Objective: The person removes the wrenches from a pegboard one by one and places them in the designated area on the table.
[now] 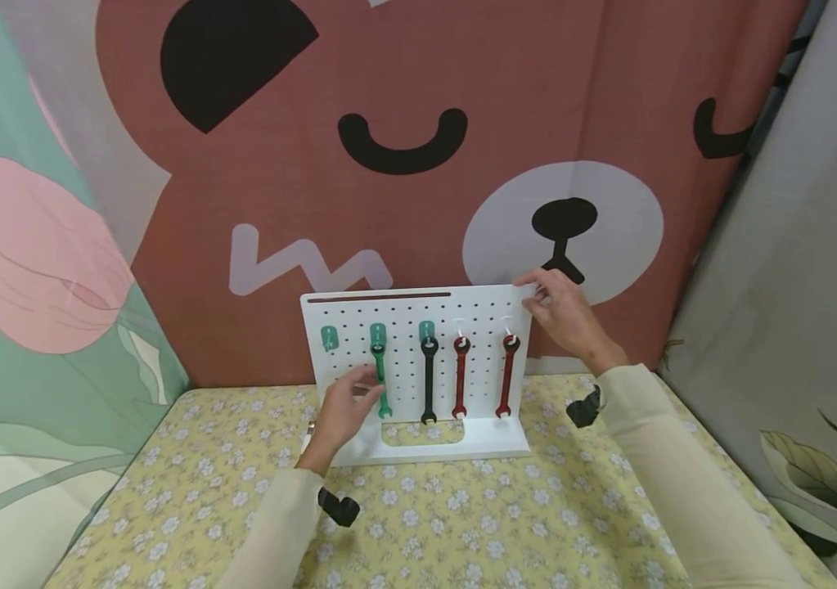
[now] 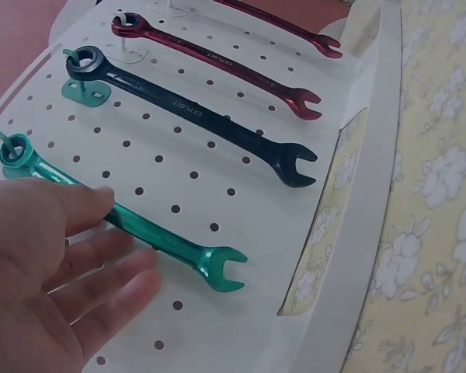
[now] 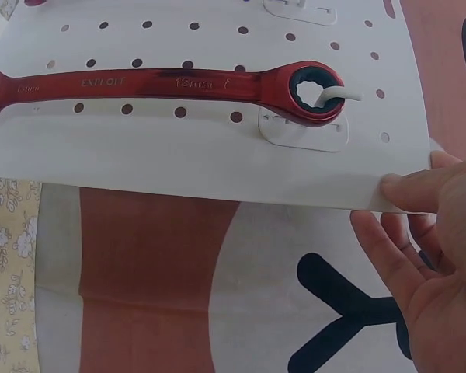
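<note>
A white pegboard [image 1: 407, 384] stands upright on its base, with several combination wrenches hanging from hooks. My left hand [image 1: 345, 411] is at the green wrench [image 2: 159, 235]; in the left wrist view the thumb overlaps its shaft and the other fingers [image 2: 116, 303] are loosely extended beside it. The green wrench's ring end is on its hook. With thumb in front and fingers behind, my right hand [image 1: 571, 317] grips the board's top right corner. Near that hand hangs a red wrench [image 3: 163, 84], its ring over a clear-based hook.
A black wrench [image 1: 429, 380] and another red wrench [image 1: 461, 378] hang between the green and the rightmost one. At the board's left is a bare green hook [image 1: 330, 338]. A floral yellow cloth [image 1: 418, 523] covers the table; a printed curtain [image 1: 278, 180] hangs behind.
</note>
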